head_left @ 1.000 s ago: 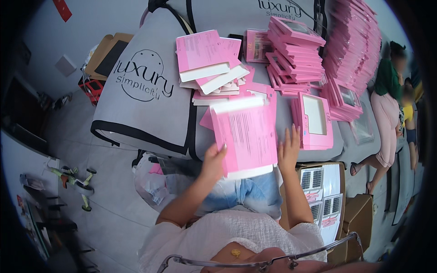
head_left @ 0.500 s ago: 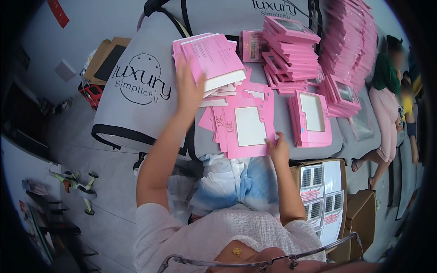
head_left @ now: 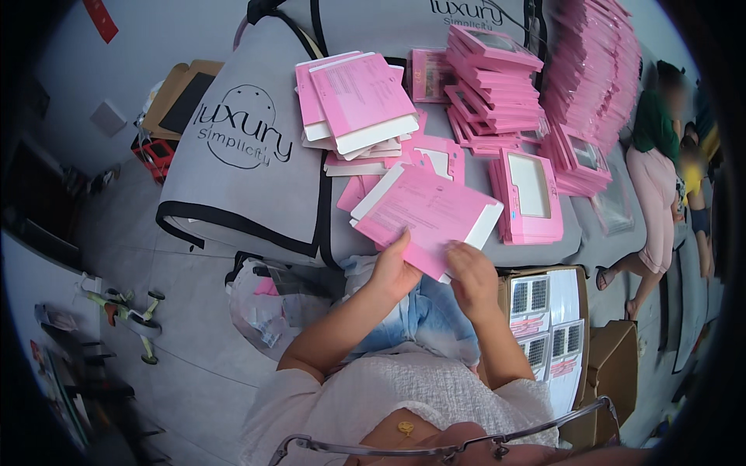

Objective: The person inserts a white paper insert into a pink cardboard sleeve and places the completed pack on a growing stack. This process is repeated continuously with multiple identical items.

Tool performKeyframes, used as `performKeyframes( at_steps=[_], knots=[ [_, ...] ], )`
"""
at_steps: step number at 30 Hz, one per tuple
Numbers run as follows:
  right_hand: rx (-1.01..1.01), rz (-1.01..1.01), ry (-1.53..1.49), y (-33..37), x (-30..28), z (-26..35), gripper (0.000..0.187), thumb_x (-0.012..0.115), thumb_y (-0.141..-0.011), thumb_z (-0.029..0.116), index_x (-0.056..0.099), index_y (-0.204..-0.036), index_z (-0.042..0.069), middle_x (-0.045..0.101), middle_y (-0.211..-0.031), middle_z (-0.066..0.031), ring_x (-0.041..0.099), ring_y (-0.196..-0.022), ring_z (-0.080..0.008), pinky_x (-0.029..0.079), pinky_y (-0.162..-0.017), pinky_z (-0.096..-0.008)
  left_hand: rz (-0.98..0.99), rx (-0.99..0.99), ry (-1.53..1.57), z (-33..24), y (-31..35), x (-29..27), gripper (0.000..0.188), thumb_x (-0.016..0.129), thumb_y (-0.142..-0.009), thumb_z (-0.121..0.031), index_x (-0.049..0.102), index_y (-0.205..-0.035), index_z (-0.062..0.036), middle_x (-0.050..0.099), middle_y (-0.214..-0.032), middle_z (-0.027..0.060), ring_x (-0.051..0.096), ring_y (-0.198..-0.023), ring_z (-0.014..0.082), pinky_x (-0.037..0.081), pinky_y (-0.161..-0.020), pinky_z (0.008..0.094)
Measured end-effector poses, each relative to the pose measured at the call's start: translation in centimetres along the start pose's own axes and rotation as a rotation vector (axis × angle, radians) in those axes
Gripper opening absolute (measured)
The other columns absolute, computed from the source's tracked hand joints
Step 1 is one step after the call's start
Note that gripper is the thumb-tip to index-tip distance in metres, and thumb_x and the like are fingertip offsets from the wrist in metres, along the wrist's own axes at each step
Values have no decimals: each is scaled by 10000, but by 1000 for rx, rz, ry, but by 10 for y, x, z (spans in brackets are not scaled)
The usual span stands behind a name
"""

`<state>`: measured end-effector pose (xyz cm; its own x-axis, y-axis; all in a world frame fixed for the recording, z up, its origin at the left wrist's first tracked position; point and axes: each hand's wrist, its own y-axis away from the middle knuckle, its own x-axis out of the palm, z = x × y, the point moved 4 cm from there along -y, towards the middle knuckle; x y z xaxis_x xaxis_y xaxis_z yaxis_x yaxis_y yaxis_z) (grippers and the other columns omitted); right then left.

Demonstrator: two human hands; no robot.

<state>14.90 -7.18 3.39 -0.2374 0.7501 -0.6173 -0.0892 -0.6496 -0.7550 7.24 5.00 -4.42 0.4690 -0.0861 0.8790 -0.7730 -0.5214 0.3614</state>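
A flat pink carton (head_left: 423, 206) with white end flaps is tilted above my lap, its printed side up. My left hand (head_left: 395, 269) is closed on its near edge, thumb on top. At the near right corner, the bent fingers of my right hand (head_left: 472, 278) grip the same carton beside a white flap. Beyond it lies a loose pile of flat pink cartons (head_left: 369, 97). A few pink pieces with cut-out windows (head_left: 439, 159) stick out from under the held carton. To the right stands a short stack of windowed pink cartons (head_left: 532, 194).
Tall stacks of pink boxes (head_left: 497, 93) rise at the back right of the grey padded surface (head_left: 571, 221). An open cardboard box (head_left: 584, 311) of packaged sheets sits beside my right arm. A clear plastic bag (head_left: 260, 311) lies left of my lap. Other people (head_left: 657, 167) are at far right.
My left hand has come from the pile down toward my lap. A carton, now printed side up, is between both hands, and it covers the windowed pieces where my right hand was.
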Motion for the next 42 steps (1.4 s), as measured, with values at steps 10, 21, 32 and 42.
performKeyframes(
  at_steps=[10,21,32,42],
  knots=[
    [135,287,-176,42,38,-1,283,710,-631,151,687,-899,65,655,-1011,-89,570,-1051,-274,337,-1004,-494,-92,-91,-37,27,1,-47,454,332,-993,-357,380,-1314,-40,486,-1281,119,482,-1186,240,395,-996,392],
    [893,-197,-535,78,77,-4,382,737,-747,148,547,-1049,12,688,-903,-93,556,-1051,-212,313,-982,-362,160,148,-148,33,15,-45,401,435,-975,-302,399,-1270,-32,492,-1233,105,470,-1169,214,368,-1010,382],
    [486,-265,-401,81,56,-9,509,701,-779,53,407,-1187,-26,689,-785,-102,666,-818,-227,474,-805,-333,140,225,-117,32,17,-38,358,453,-970,-267,405,-1244,-42,497,-1230,106,482,-1173,236,401,-994,410],
    [161,128,-276,46,34,12,633,740,-671,157,411,-1161,-71,610,-994,-227,598,-967,-372,472,-836,-400,93,175,6,-3,24,-30,420,373,-988,-332,376,-1311,-63,460,-1324,105,434,-1246,237,374,-1017,412]
  ],
)
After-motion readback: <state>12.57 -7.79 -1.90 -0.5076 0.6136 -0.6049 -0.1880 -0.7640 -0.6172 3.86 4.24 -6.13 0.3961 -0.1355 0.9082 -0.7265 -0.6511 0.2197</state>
